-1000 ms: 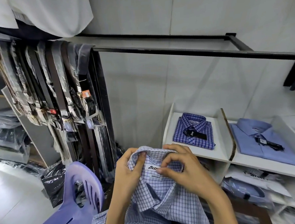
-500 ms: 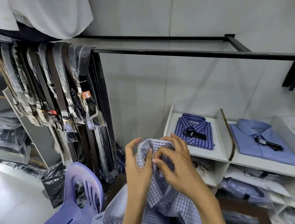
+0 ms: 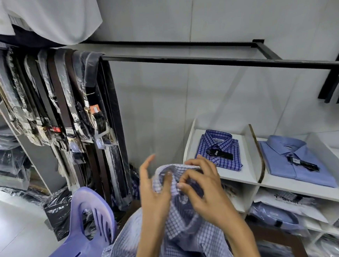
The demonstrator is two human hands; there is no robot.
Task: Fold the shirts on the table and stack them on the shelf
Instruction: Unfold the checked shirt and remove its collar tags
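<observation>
Your right hand (image 3: 208, 194) has its fingertips curled in and pinching the collar of the checked shirt (image 3: 178, 225) just below the frame's centre, while your left hand (image 3: 155, 192) presses its thumb into the same collar with the other 4 fingers splayed and lifted off the cloth. That leaves 1 real grip on a raised, unfolded shirt whose body hangs to the bottom edge; if the pinch slackens, the collar will likely slip and the front will crease or twist before you fold. The table itself is not visible, so you cannot judge where the cloth will land. At lower left the purple chair (image 3: 85, 226) sits near the hanging fabric and could snag it. At right, the white shelf (image 3: 249, 179) already holds a dark blue checked shirt (image 3: 219, 150) and a light blue shirt (image 3: 294, 159), each in its own compartment.
</observation>
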